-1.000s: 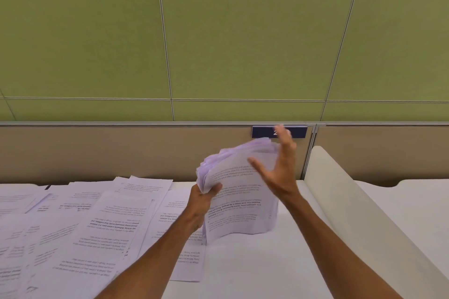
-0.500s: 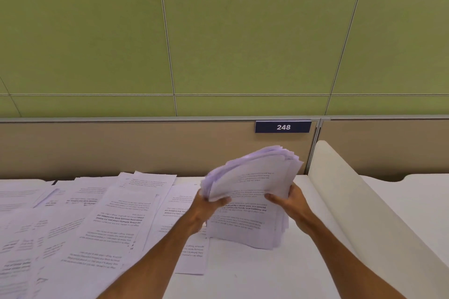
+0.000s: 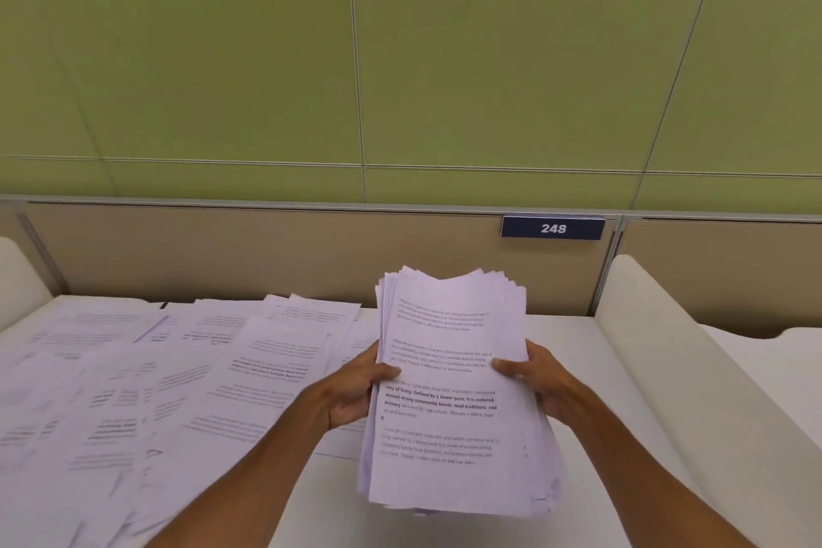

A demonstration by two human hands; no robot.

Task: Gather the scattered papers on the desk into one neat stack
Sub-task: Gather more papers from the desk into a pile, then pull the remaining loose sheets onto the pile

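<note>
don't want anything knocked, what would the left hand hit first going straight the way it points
The stack of papers itself: the left hand grips its left edge, thumb over the top sheet, pointing right into it. Beyond the stack, probably the right hand.

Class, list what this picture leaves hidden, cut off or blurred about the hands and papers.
Head view, left hand and right hand: fingers behind the held stack, hidden by it.
Head view, loose sheets: print blurred; left frame edge cuts them off.
Head view, stack's bottom: contact with the desk unclear.
</note>
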